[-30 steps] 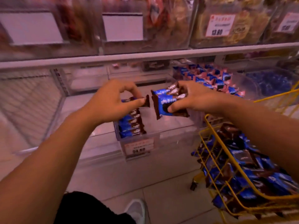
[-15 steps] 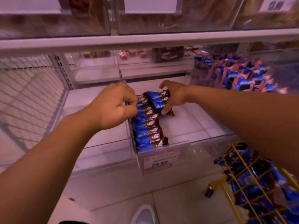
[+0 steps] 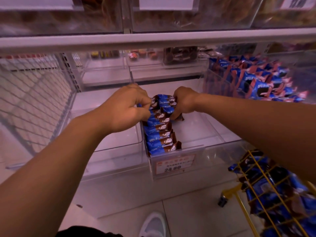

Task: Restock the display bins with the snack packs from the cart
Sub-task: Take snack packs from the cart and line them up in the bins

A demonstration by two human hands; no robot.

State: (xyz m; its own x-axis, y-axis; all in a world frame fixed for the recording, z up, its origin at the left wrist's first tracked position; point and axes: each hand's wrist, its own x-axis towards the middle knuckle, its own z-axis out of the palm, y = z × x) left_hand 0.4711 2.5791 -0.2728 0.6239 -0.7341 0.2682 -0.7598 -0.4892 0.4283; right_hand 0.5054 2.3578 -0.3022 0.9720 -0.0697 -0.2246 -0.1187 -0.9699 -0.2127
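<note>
A white shoe point(image 3: 154, 224) stands on the floor tiles at the bottom edge. To the right the yellow wire cart point(image 3: 266, 190) is full of blue and brown packs, heaped every way. Above the shoe, the clear bin point(image 3: 213, 147) carries a price tag point(image 3: 172, 165) on its front wall; the tag reads 24.00, and the small line of print over it is too blurred to read. Inside the bin, against its left wall, a row of packs point(image 3: 159, 134) runs from the front wall back towards the shelf. Each pack lies with its long axis across the bin, blue end left, brown end right, and they stand on edge, leaning one on the next. White characters show on the blue part, not sharp enough to read. At the far end of the row, the left hand point(image 3: 126, 108) has its fingers curled, pinching the packs from the left, and the right hand point(image 3: 183, 102) grips a bundle of them from the right. Left of this bin sits another clear one. Further right, a bin point(image 3: 212, 81) holds blue and red packs. Above, a shelf rail point(image 3: 153, 40) crosses, with blurred tags higher up
</note>
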